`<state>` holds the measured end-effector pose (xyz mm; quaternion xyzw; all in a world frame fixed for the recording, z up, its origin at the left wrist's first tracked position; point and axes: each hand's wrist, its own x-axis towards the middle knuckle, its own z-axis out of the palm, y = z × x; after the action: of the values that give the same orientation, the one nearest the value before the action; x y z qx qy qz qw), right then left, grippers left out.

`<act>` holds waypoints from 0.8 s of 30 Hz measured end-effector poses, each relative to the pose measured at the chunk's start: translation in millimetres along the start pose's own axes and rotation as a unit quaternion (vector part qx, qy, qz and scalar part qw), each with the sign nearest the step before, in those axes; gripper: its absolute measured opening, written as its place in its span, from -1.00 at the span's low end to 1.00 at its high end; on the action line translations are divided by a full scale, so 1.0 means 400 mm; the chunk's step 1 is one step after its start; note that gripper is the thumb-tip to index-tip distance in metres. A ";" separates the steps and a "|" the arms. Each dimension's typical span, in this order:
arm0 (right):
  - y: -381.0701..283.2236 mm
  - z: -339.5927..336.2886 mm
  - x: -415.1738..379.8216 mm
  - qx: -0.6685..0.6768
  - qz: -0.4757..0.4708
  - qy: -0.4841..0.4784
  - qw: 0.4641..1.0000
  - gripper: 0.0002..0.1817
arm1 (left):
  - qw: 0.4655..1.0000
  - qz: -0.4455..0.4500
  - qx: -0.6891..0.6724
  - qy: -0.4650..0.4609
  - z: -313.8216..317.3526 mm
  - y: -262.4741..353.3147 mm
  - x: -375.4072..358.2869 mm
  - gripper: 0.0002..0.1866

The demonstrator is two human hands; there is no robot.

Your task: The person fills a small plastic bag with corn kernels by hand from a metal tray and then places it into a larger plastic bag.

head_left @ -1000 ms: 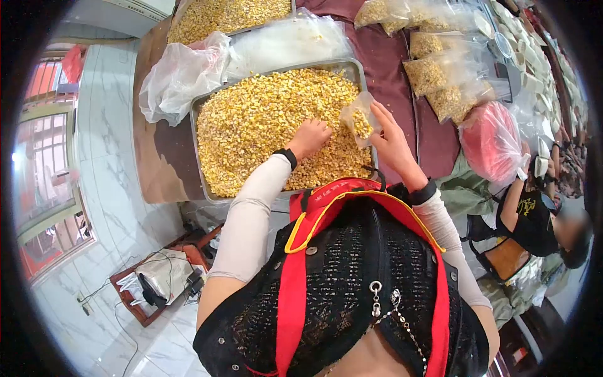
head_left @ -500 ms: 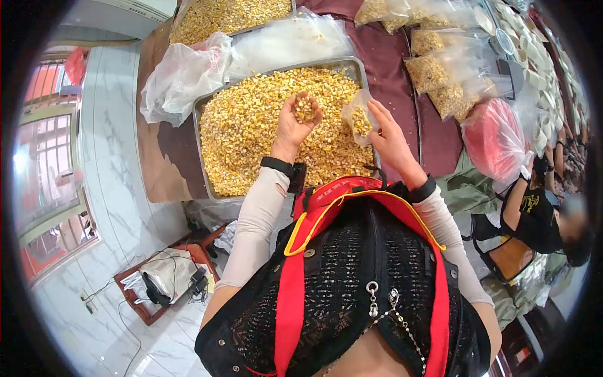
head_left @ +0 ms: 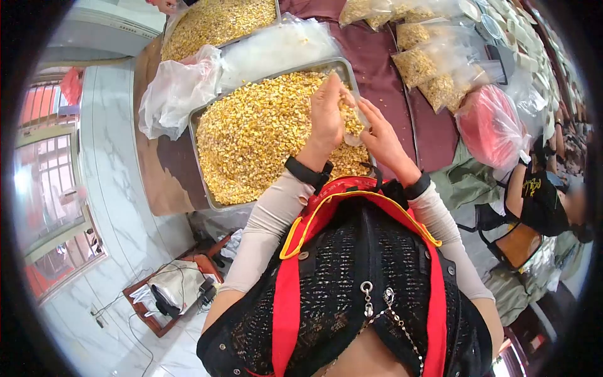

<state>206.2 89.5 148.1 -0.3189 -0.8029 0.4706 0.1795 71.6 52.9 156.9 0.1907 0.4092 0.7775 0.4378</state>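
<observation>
A metal tray [head_left: 196,154] is heaped with yellow corn kernels [head_left: 251,132]. Over its right part, my left hand [head_left: 328,116] is at the mouth of a small clear plastic bag [head_left: 353,125], its palm turned toward the bag and its fingertips curled; whether kernels remain in it is hidden. My right hand [head_left: 382,139] holds the bag from the right side, thumb and fingers on the plastic. Some kernels show inside the bag.
A second corn tray [head_left: 220,25] lies at the back, with flat plastic bags [head_left: 282,50] and a crumpled bag [head_left: 179,91] nearby. Filled bags [head_left: 418,66] and a pink bag [head_left: 490,125] are on the right. Another person [head_left: 540,195] is at the far right.
My left hand, earlier cupped around kernels over the tray's middle, has moved right to the bag. My right hand still holds the bag. The view has shifted slightly.
</observation>
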 end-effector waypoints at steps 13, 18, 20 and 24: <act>0.000 -0.003 0.010 0.012 0.008 -0.008 1.000 -0.37 | 0.996 0.004 -0.073 0.041 -0.003 0.011 0.026 -0.67; 0.006 -0.004 0.014 0.011 0.004 -0.007 1.000 -0.38 | 0.986 -0.059 0.118 0.099 -0.210 -0.013 0.075 -0.63; 0.007 -0.003 0.015 0.009 0.006 -0.009 1.000 -0.39 | 0.963 -0.108 0.206 0.139 -0.333 -0.062 0.090 -0.63; 0.008 -0.001 0.017 0.017 0.008 -0.012 1.000 -0.40 | 0.800 -0.012 0.592 0.093 -0.461 -0.127 0.075 -0.77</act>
<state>202.6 95.8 145.3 -0.3166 -0.7944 0.4895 0.1708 -38.8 5.8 5.1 0.3347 0.8309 0.3924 0.2089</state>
